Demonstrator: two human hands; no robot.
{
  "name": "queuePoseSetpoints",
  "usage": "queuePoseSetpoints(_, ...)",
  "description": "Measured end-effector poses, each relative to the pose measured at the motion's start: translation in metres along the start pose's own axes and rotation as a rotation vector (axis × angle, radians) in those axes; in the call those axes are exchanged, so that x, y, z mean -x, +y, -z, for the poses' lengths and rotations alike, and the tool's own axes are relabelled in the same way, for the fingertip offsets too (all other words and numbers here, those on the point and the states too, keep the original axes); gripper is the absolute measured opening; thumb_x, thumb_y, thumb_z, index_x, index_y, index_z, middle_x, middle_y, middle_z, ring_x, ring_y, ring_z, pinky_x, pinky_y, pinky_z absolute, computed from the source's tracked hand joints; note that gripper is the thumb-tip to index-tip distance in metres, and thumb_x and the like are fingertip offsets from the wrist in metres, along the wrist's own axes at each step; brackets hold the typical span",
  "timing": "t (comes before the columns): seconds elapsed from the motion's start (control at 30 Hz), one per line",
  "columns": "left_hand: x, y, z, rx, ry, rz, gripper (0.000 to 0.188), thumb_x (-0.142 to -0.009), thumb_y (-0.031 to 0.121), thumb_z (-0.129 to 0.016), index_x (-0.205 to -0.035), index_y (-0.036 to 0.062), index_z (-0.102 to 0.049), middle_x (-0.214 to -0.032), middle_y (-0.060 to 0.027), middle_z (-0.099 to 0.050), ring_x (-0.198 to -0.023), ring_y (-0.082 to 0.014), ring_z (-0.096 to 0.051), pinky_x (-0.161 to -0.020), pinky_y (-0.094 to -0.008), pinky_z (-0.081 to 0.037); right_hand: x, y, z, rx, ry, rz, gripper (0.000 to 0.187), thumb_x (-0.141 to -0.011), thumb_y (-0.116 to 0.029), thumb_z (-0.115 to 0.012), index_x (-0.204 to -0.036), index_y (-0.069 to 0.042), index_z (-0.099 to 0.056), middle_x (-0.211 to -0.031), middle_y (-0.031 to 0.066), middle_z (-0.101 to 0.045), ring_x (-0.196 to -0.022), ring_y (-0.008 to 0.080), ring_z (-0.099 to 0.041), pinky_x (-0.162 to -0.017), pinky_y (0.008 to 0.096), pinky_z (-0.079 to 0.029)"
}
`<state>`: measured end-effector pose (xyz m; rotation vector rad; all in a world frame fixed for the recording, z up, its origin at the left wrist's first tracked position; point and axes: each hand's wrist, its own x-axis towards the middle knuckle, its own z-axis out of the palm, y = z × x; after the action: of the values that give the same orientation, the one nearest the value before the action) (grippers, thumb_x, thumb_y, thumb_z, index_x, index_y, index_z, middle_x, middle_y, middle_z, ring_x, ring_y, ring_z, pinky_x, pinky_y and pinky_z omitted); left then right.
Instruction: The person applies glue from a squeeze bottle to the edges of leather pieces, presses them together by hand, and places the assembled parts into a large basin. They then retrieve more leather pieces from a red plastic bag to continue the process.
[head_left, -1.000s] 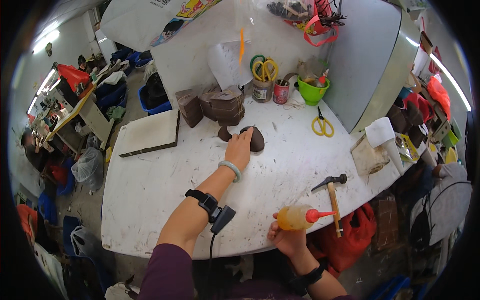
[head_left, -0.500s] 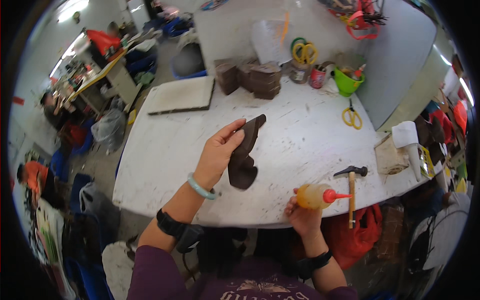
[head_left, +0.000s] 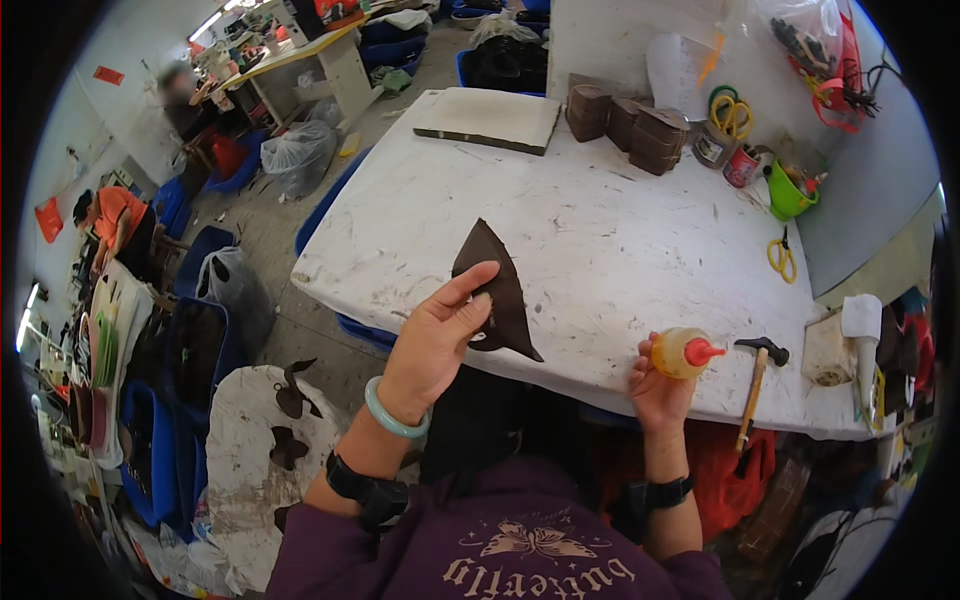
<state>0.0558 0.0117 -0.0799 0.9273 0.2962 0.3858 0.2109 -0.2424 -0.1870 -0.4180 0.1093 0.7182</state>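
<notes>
My left hand [head_left: 428, 338] grips a dark brown leather-like piece [head_left: 506, 298] between thumb and fingers, above the table's front edge. The piece has a pointed top and another point at its lower right; the palm side of my hand hides part of it. In my right hand [head_left: 662, 396] is a squeeze bottle [head_left: 668, 352] with a red nozzle and yellow liquid inside. It is tilted, its nozzle directed to the right, away from the brown piece. A hammer [head_left: 755, 385] with a wooden handle lies to the right of the bottle.
On the white table [head_left: 620, 250] are a pale slab [head_left: 490, 115], stacks of brown pieces [head_left: 657, 140], yellow-handled scissors [head_left: 782, 262] and a green cup [head_left: 790, 195]. Brown scraps lie on a worn round surface [head_left: 240, 440] at lower left. A person in orange [head_left: 120, 215] is farther left.
The view has swung left and down. The brown piece has turned in my left hand, now showing a broad flat face. My right hand still holds the bottle, its nozzle turned more toward me.
</notes>
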Motion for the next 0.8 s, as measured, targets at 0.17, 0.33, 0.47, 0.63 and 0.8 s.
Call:
queuePoseSetpoints(0.17, 0.018, 0.006, -0.003, -0.177, -0.055, -0.127, 0.055, -0.086, -0.006, -0.054, -0.137, 0.0027, -0.036, -0.126, -0.0032, -0.047, -0.101, -0.0075, -0.052, -0.088, -0.022, -0.043, 0.003, 0.034, -0.025, -0.002, -0.117, -0.201, 0.053, -0.088, -0.048, -0.043, -0.111, -0.001, -0.055, -0.108, 0.0171, -0.06, -0.075, 0.0242, -0.061, -0.066, 0.0323, -0.052)
queuePoseSetpoints(0.33, 0.014, -0.02, -0.01, -0.101, 0.085, -0.272, 0.054, -0.085, -0.005, -0.056, -0.136, 0.0025, -0.038, -0.117, -0.0041, -0.053, -0.099, -0.0085, -0.054, -0.085, -0.0221, -0.045, 0.014, 0.066, -0.062, -0.079, -0.247, -0.315, 0.056, -0.09, -0.047, -0.042, -0.117, 0.002, -0.051, -0.129, 0.0231, -0.046, -0.09, 0.0305, -0.063, -0.076, 0.0363, -0.055)
queuePoseSetpoints(0.47, 0.012, -0.033, -0.001, 0.015, 0.068, -0.109, 0.047, -0.087, 0.0, -0.057, -0.132, 0.0013, -0.041, -0.107, -0.0044, -0.059, -0.1, -0.0094, -0.054, -0.085, -0.0231, -0.046, 0.017, 0.071, -0.079, -0.102, -0.231, -0.429, 0.054, -0.092, -0.047, -0.04, -0.113, 0.0, -0.054, -0.12, 0.02, -0.054, -0.108, 0.0355, -0.057, -0.084, 0.0389, -0.053)
queuePoseSetpoints(0.63, 0.015, -0.042, 0.009, 0.182, 0.02, 0.037, 0.041, -0.088, -0.004, -0.052, -0.128, 0.0038, -0.047, -0.114, -0.0076, -0.058, -0.103, -0.0135, -0.057, -0.09, -0.0263, -0.047, 0.024, 0.065, -0.103, -0.049, -0.07, -0.339, 0.052, -0.093, -0.048, -0.037, -0.109, -0.002, -0.055, -0.105, 0.0135, -0.06, -0.116, 0.0354, -0.051, -0.087, 0.0391, -0.052)
queuePoseSetpoints(0.8, 0.023, -0.028, 0.007, 0.139, -0.305, 0.043, 0.045, -0.088, -0.005, -0.05, -0.132, 0.0032, -0.043, -0.13, -0.0121, -0.048, -0.113, -0.0161, -0.052, -0.097, -0.029, -0.043, 0.03, 0.06, -0.119, -0.042, -0.069, -0.37, 0.052, -0.094, -0.048, -0.036, -0.109, -0.002, -0.055, -0.106, 0.0147, -0.059, -0.115, 0.0353, -0.052, -0.086, 0.0379, -0.053)
